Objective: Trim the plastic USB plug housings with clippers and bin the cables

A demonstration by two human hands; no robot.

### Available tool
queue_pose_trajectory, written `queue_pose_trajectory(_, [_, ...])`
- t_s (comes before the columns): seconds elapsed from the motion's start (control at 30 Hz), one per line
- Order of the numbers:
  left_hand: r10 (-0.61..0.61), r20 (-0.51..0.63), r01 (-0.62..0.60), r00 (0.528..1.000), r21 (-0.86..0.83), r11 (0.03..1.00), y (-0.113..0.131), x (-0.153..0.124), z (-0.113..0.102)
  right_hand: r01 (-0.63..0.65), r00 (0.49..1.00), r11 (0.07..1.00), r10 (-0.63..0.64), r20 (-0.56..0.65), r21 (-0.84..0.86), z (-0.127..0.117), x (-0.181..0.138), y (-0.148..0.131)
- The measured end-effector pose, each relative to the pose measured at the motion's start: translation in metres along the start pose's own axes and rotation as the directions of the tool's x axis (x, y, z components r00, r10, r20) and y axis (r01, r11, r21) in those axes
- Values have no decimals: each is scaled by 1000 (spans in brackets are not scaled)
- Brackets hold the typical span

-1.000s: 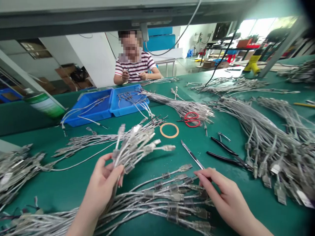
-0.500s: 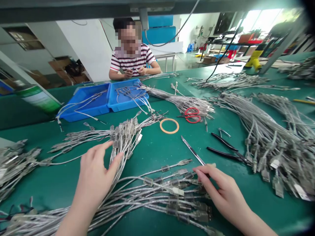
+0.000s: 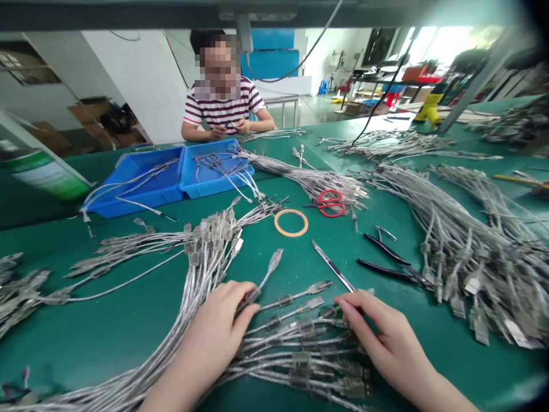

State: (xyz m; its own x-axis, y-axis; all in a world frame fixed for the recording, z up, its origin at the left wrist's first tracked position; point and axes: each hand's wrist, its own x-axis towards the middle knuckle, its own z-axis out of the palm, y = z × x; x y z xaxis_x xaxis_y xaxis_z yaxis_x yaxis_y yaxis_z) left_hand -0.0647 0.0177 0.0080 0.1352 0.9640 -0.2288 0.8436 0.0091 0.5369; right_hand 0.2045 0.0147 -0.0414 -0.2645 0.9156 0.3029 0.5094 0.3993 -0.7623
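My left hand [image 3: 229, 320] is closed on a grey USB cable [image 3: 269, 272], gripping it by the clear lump near its plug. The plug points up and away from me. Below it lies a bundle of similar USB cables [image 3: 300, 360], plugs toward the right. My right hand [image 3: 371, 320] is closed around the handle of a slim scalpel-like knife [image 3: 332, 266], its pointed blade directed away to the upper left. Part of the handle is hidden by my fingers. Left of my left hand, another cable bundle [image 3: 206, 240] curves across the green table.
Black-handled pliers [image 3: 390, 260], red-handled scissors [image 3: 330, 203] and a tan ring [image 3: 291, 232] lie beyond my hands. Blue trays [image 3: 167, 197] stand back left. A large cable heap [image 3: 454, 252] covers the right side. A person [image 3: 225, 109] sits opposite, hands together.
My left hand has moved right and toward me, off the left bundle, and has taken hold of a USB cable. My right hand stays nearly in place with the knife.
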Motion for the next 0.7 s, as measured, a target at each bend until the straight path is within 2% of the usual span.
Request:
queue_pose_trajectory(0.1, [-29,37,30,999,-37,999,0,-3,3,25,1000,1000,-25,1,8,1,0,3])
queue_pose_trajectory(0.23, [-107,208,133,972,-115,984,2,-10,-1,87,996,996,-86,30,-23,0,1,8])
queue_pose_trajectory(0.3, [-94,259,120,961,-83,989,2,-11,-2,101,995,994,-100,25,-39,-1,2,9])
queue_pose_trajectory(0.4, [-69,222,68,973,15,998,4,-11,1,108,994,993,-108,13,-45,0,3,8])
queue_pose_trajectory(0.5, [-38,107,31,993,65,997,7,-10,9,107,994,994,-107,-4,-11,1,4,5])
queue_pose_trajectory(0.6, [-46,38,45,998,27,999,7,-9,15,72,997,997,-71,-37,21,2,5,4])
queue_pose_trajectory(0.7, [-59,12,60,998,-62,996,-4,-6,19,25,993,999,-20,-116,35,0,6,4])
